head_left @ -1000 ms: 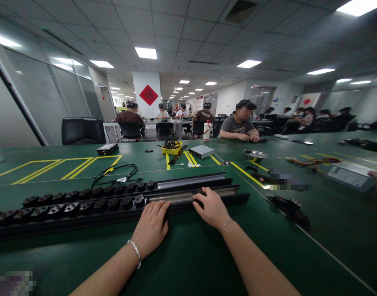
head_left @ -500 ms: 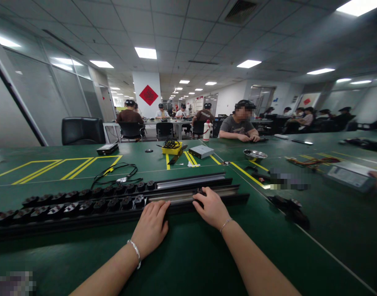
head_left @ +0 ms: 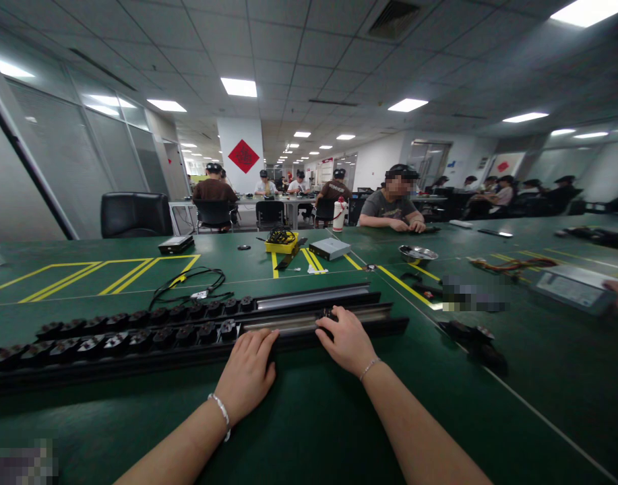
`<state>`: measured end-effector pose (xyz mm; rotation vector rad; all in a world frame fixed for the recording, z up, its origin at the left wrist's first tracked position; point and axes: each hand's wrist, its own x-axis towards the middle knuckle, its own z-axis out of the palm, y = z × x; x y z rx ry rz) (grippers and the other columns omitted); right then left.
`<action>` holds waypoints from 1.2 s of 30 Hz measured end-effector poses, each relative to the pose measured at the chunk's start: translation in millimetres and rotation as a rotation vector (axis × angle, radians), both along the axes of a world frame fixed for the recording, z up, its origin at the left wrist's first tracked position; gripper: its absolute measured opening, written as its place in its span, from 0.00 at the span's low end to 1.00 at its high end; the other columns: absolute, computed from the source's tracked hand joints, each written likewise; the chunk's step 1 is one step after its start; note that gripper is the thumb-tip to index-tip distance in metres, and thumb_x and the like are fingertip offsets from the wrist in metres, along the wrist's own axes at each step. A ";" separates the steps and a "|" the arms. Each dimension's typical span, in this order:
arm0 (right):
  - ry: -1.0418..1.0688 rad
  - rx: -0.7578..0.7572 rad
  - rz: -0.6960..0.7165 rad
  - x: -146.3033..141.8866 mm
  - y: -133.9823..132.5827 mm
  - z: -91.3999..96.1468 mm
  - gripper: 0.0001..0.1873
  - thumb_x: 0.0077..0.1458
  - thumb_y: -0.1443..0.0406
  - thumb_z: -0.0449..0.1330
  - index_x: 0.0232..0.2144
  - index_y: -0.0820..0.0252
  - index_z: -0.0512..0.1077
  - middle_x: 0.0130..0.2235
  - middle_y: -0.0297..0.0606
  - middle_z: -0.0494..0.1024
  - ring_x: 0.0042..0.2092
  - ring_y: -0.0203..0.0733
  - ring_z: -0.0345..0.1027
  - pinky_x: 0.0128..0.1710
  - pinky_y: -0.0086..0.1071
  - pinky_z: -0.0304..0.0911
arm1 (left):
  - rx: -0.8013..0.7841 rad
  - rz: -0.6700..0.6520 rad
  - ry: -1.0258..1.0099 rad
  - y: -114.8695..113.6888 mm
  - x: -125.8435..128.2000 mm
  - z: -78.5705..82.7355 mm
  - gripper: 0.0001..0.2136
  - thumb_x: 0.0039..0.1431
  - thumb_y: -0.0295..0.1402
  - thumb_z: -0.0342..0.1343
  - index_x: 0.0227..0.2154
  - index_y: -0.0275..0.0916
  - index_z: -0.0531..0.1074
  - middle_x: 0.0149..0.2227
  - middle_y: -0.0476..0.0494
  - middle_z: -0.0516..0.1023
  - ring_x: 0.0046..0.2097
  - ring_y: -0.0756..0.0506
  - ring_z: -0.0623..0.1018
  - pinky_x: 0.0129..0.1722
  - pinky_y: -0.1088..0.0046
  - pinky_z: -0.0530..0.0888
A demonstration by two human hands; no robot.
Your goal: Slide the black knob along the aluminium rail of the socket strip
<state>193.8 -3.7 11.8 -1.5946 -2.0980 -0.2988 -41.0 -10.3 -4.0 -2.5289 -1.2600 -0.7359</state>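
Two long black rails [head_left: 339, 333] lie side by side across the green table, with a pale metallic strip showing inside each. Rows of black plug-like pieces [head_left: 164, 337], some with metal on top, fill their left and middle stretch. My left hand [head_left: 249, 367] lies on the near rail's front edge with its fingers stretched out, just right of the last piece in the row. Further right, my right hand [head_left: 346, 340] is over the same rail, its fingers curled round a small dark piece [head_left: 327, 312]. The fingers hide most of that piece.
Behind the rails lie a black cable [head_left: 192, 286], a yellow box [head_left: 281, 242] with wires and a grey metal box [head_left: 329, 248]. To the right are a metal bowl [head_left: 418, 254], dark parts [head_left: 474, 343] and a silver box [head_left: 574, 288] by another person's hand. A person [head_left: 394, 202] sits opposite.
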 end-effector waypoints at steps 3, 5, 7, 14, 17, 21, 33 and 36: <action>0.004 -0.009 0.002 1.0 0.4 0.6 0.15 0.56 0.58 0.47 0.39 0.52 0.71 0.41 0.40 0.65 0.46 0.42 0.57 0.47 0.35 0.52 | -0.008 0.002 0.001 0.4 0.4 -0.5 0.23 0.50 0.27 0.48 0.52 0.39 0.57 0.49 0.41 0.66 0.50 0.41 0.66 0.52 0.58 0.61; 0.003 -0.020 -0.003 2.1 1.0 0.7 0.15 0.57 0.58 0.46 0.39 0.52 0.71 0.41 0.40 0.65 0.46 0.42 0.58 0.47 0.35 0.52 | -0.006 -0.001 -0.002 0.7 0.5 -0.7 0.23 0.50 0.27 0.48 0.52 0.39 0.57 0.49 0.41 0.66 0.50 0.41 0.66 0.52 0.57 0.61; 0.002 -0.027 -0.009 3.3 1.6 0.6 0.16 0.58 0.59 0.46 0.39 0.52 0.71 0.41 0.40 0.65 0.46 0.42 0.58 0.47 0.35 0.52 | -0.003 -0.002 -0.002 0.9 0.4 -0.9 0.23 0.50 0.27 0.48 0.52 0.39 0.57 0.49 0.41 0.66 0.50 0.41 0.66 0.52 0.57 0.61; 0.014 -0.024 0.003 4.5 2.3 -0.7 0.15 0.58 0.59 0.46 0.38 0.52 0.71 0.39 0.40 0.65 0.46 0.41 0.58 0.46 0.34 0.52 | -0.010 0.004 0.012 0.4 -0.3 -1.2 0.23 0.50 0.27 0.48 0.52 0.39 0.57 0.49 0.41 0.66 0.50 0.41 0.66 0.52 0.58 0.60; 0.016 -0.022 -0.001 3.8 2.4 -0.5 0.15 0.58 0.59 0.46 0.38 0.52 0.72 0.39 0.40 0.65 0.46 0.41 0.58 0.46 0.34 0.52 | -0.010 0.008 0.013 0.5 -0.7 -1.2 0.23 0.50 0.27 0.48 0.52 0.39 0.57 0.49 0.41 0.65 0.50 0.41 0.65 0.53 0.58 0.60; 0.011 -0.023 -0.004 3.5 2.3 0.2 0.15 0.58 0.59 0.46 0.38 0.52 0.72 0.39 0.40 0.65 0.46 0.41 0.58 0.46 0.34 0.52 | -0.005 -0.001 0.000 0.6 -0.8 -0.5 0.23 0.50 0.27 0.48 0.52 0.39 0.57 0.48 0.41 0.66 0.49 0.42 0.66 0.52 0.58 0.61; 0.028 -0.037 -0.006 5.5 4.5 -3.3 0.15 0.57 0.59 0.46 0.38 0.52 0.72 0.41 0.41 0.65 0.49 0.42 0.58 0.47 0.34 0.53 | -0.022 -0.003 -0.010 -0.1 -0.1 0.4 0.23 0.51 0.28 0.48 0.52 0.40 0.57 0.49 0.41 0.66 0.50 0.41 0.66 0.52 0.57 0.61; 0.033 -0.041 -0.009 5.4 4.5 -3.4 0.15 0.57 0.59 0.46 0.38 0.52 0.72 0.41 0.41 0.65 0.49 0.42 0.58 0.47 0.34 0.54 | -0.026 0.002 -0.003 -0.2 -0.2 0.9 0.23 0.50 0.27 0.48 0.52 0.39 0.57 0.49 0.40 0.66 0.50 0.41 0.66 0.52 0.57 0.60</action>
